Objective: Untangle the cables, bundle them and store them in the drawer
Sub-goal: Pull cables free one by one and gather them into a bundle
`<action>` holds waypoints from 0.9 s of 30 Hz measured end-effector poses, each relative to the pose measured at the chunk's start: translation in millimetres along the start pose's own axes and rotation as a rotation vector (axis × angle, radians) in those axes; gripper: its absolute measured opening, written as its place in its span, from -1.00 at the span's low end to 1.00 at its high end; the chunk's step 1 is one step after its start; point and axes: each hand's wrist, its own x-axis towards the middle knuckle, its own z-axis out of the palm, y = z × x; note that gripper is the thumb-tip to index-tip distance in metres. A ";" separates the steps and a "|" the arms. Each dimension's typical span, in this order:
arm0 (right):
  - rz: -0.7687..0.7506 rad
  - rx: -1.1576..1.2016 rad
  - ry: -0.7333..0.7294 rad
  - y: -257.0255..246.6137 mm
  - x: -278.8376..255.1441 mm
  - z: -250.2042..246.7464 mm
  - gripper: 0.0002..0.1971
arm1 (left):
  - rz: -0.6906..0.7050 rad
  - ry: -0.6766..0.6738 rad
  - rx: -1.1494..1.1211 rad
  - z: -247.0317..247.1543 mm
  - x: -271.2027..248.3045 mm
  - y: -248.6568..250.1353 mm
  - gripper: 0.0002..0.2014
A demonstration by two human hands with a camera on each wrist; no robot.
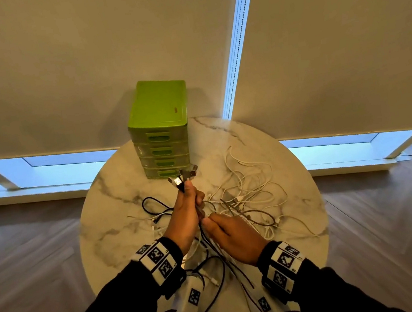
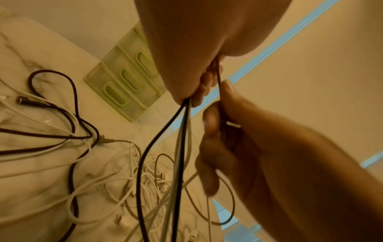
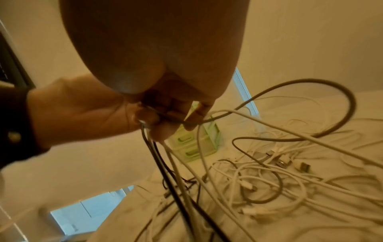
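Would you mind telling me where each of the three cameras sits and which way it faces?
Head: worn on the head, looking down at the round marble table; both forearms, left hand and right hand show.
Left wrist: looks along the left hand gripping the cable bundle; the right hand shows too.
Right wrist: looks along the right hand; the left hand shows.
All three share the green drawer unit.

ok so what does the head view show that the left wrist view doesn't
Only the head view shows the USB plugs fanned above the left hand, both wristbands, and the drawer unit's lid. Only the left wrist view shows the right hand pinching a dark cable close up. Both show the green drawer unit, closed, and loose cables on the marble table.
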 end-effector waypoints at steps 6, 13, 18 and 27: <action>0.041 0.033 -0.120 24.1 -3.9 -3.8 -0.60 | 0.078 0.028 -0.176 -10.9 12.2 19.0 -0.52; 0.210 -0.459 -0.349 93.9 -22.2 -33.3 -0.64 | 0.141 0.153 -0.293 -60.0 38.7 94.8 -0.48; 0.084 -0.241 0.009 97.9 -7.4 -49.7 -0.72 | 0.131 0.102 -0.243 -62.5 33.8 93.2 -0.57; 0.109 0.120 -0.336 29.2 33.7 5.5 -0.74 | 0.119 -0.019 -0.223 -36.4 22.6 84.6 -0.64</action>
